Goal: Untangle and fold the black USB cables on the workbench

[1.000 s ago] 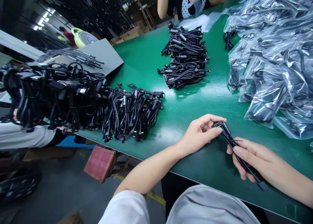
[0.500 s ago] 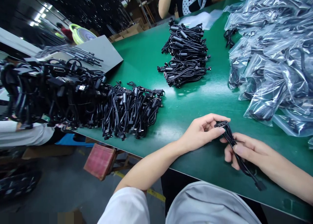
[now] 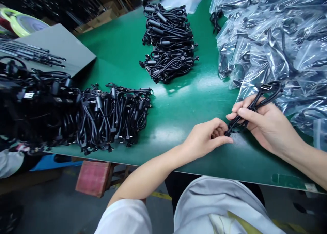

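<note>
Right hand [image 3: 270,128]: my fingers and thumb are closed around a looped cable [image 3: 265,87].
Left hand [image 3: 201,138]: fingertips around the cable's plug [image 3: 227,133]; whether they press, I cannot tell.
Cable: in front of me, at one o'clock.
Bagged cables [image 3: 265,57]: one o'clock, farther out.
Bare bundles [image 3: 168,43]: eleven o'clock, on the green table [image 3: 194,101].
</note>
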A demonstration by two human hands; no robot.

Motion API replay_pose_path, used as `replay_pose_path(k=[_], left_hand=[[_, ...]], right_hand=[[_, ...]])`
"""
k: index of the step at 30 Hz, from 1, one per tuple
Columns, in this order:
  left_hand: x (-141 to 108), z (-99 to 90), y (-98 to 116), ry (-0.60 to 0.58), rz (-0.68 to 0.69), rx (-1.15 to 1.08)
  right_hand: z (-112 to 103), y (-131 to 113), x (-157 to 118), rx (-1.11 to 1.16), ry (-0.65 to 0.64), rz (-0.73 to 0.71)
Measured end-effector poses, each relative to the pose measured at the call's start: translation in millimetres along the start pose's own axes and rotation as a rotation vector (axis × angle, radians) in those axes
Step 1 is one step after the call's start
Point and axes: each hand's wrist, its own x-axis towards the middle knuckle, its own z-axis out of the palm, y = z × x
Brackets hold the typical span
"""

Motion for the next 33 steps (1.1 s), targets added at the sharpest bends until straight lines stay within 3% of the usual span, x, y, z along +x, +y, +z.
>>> replay_pose_path(k=[4,9,20,29,33], left_hand=[[1.1,-2.7,-1.8,-0.074,-0.09,-0.225],[5.7,-9.1,-1.6,-0.178,-0.185,-0.559],[6.1,-16.4,0.8,-0.223,-0.303,-0.637],[6.1,-17.1,2.7,-0.267,-0.286,-0.636],[6.7,-18.6,4.4,-0.319,-0.345,-0.68]], right_hand=[[0.4,0.1,-3.6,-0.022,-0.003,-0.076],[-2.2,-1.2,-4.4,0.05,-0.068,-0.049],[-1.8,-0.8,-6.5,0.068,-0.066,0.01],[-3.3,10.6,-0.7,0.028,0.034,0.035],[-3.0,10.8,-2.0,-0.031,0.103,-0.015]])
